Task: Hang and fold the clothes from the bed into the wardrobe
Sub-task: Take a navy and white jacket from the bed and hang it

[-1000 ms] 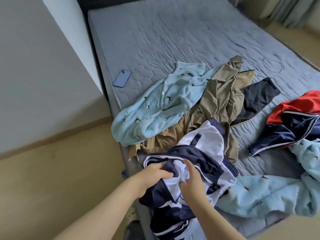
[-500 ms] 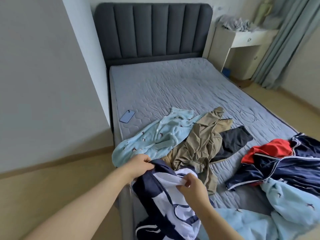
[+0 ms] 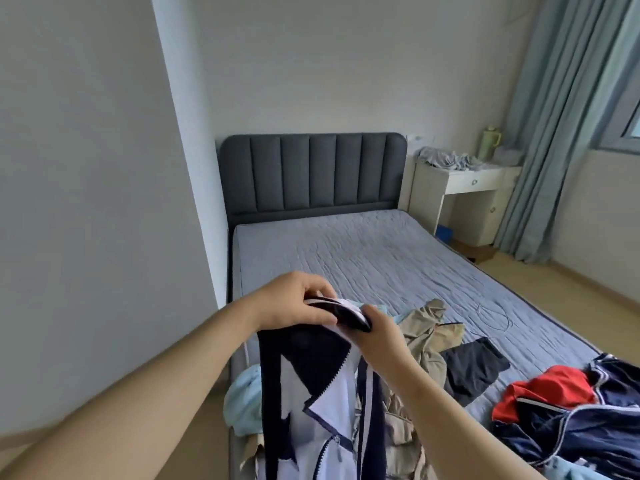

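Both hands grip the collar of the navy-and-white jacket [image 3: 322, 403] — left hand [image 3: 294, 303] curled over it, right hand [image 3: 381, 336] pinching its other end; the jacket hangs below them, unzipped, over the bed [image 3: 363, 258] edge — tan garment [image 3: 429, 327] just beside it.

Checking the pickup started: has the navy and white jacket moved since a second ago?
Yes, upward. The left hand and right hand hold the jacket by its collar, raised off the bed, above the tan garment it lay against.
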Demonstrator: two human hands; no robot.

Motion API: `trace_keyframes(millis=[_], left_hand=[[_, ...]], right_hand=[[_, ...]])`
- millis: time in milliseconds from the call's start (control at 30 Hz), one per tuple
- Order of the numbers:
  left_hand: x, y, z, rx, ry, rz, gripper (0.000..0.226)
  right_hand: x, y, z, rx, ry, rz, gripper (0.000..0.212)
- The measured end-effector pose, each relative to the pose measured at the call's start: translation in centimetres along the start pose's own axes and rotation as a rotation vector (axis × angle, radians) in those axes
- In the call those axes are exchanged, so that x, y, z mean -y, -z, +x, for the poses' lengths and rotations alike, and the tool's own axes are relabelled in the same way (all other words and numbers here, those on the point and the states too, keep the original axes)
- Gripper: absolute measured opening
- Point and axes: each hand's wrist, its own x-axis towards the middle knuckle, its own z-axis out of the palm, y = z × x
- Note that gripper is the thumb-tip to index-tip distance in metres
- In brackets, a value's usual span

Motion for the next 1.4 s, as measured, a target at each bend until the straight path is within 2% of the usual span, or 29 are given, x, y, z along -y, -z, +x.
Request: trace_keyframes(millis=[100,167,200,233,300,367,400,433,500,533,567,633,667,733,767,800,867,933,967,1033,1100,1200,1267,1333,1400], left_hand=[[0.2,1.7,-0.6,0.076,0.047,0.247,0.029],[0.4,2.2,-1.2,0.104,0.08,0.295,0.018],[0.7,2.3,-1.2,0.083,0.092,0.3,0.022],[0.8,2.6,-1.6,0.035,0.101,0.244,0.024],[1.6,2.9,-2.4,-0.024,0.148,-0.073,0.012],[2.9,2.5,-3.1,-0.002,0.206,-0.356,0.047],[3.5,1.6,-3.2,0.024,0.233,-0.351,0.058],[3.7,0.5,-3.1,0.034,0.266,-0.318,0.059],[4.6,-1.7,-2.1,-0.068,0.321,-0.285,0.031],[4.6,-2.4,-1.7,-0.171,0.371,-0.313,0.011],[4.4,-2.6,-1.6,-0.259,0.421,-0.382,0.005],[4.4,-2.3,-1.3,-0.402,0.424,-0.479,0.014],[4.2,-1.8,-1.3,-0.455,0.389,-0.412,0.015],[3.3,-0.7,-1.5,-0.588,0.265,-0.262,0.015],[2.5,-0.2,-1.7,-0.625,0.184,-0.203,0.014],[1.7,0.0,-1.8,-0.611,0.115,-0.109,0.013],[0.6,-0.6,-1.8,-0.507,0.036,0.092,0.015],[0.5,-1.4,-2.2,-0.506,0.04,0.117,0.015],[0.5,-1.3,-2.6,-0.547,0.063,0.073,0.014],[1.3,-0.4,-3.8,-0.614,0.1,-0.003,0.013],[2.7,0.7,-5.6,-0.574,0.124,0.009,0.019],[5.3,2.2,-9.1,-0.407,0.263,0.052,0.021],[7.8,3.1,-11.7,-0.333,0.38,0.173,0.024],[10.6,4.0,-15.3,-0.39,0.489,0.224,0.017],[12.7,4.4,-18.5,-0.496,0.549,0.172,0.032]], right_hand=[[3.2,1.6,1.0,-0.066,0.04,0.2,0.033],[4.8,2.0,1.3,-0.058,0.072,0.263,0.029],[5.2,2.2,1.4,-0.064,0.07,0.311,0.028],[5.5,2.4,1.4,-0.077,0.058,0.397,0.025],[5.6,3.0,1.4,-0.114,-0.012,0.608,0.017],[5.9,3.5,1.4,-0.119,-0.063,0.74,0.01],[6.0,3.6,1.4,-0.109,-0.061,0.77,0.011],[6.3,3.5,1.4,-0.097,-0.05,0.794,0.018],[6.9,3.6,1.4,-0.037,-0.045,0.88,0.033],[7.1,3.7,1.4,-0.022,-0.054,0.921,0.035],[7.2,3.9,1.3,-0.026,-0.06,0.93,0.032],[6.7,4.2,1.5,-0.123,-0.097,0.752,0.014],[6.1,4.4,1.7,-0.171,-0.129,0.613,0.013],[5.2,4.4,1.8,-0.207,-0.169,0.392,0.036],[5.2,4.3,1.6,-0.206,-0.134,0.356,0.046],[5.5,4.0,1.5,-0.181,-0.068,0.357,0.05],[6.1,2.7,1.2,0.009,0.052,0.328,0.055],[6.1,0.3,1.1,0.237,0.06,0.12,0.056],[5.8,-0.9,1.2,0.292,0.051,0.021,0.047],[5.4,-2.8,1.1,0.284,0.028,-0.072,0.009],[5.5,-4.7,0.9,0.241,0.047,-0.049,0.023],[7.5,-7.9,0.1,0.252,0.046,0.139,0.028],[9.8,-9.3,0.0,0.172,-0.059,0.44,0.031],[13.4,-9.8,0.3,0.137,-0.154,0.773,0.033],[17.3,-10.1,0.9,0.2,-0.028,0.754,0.032]])
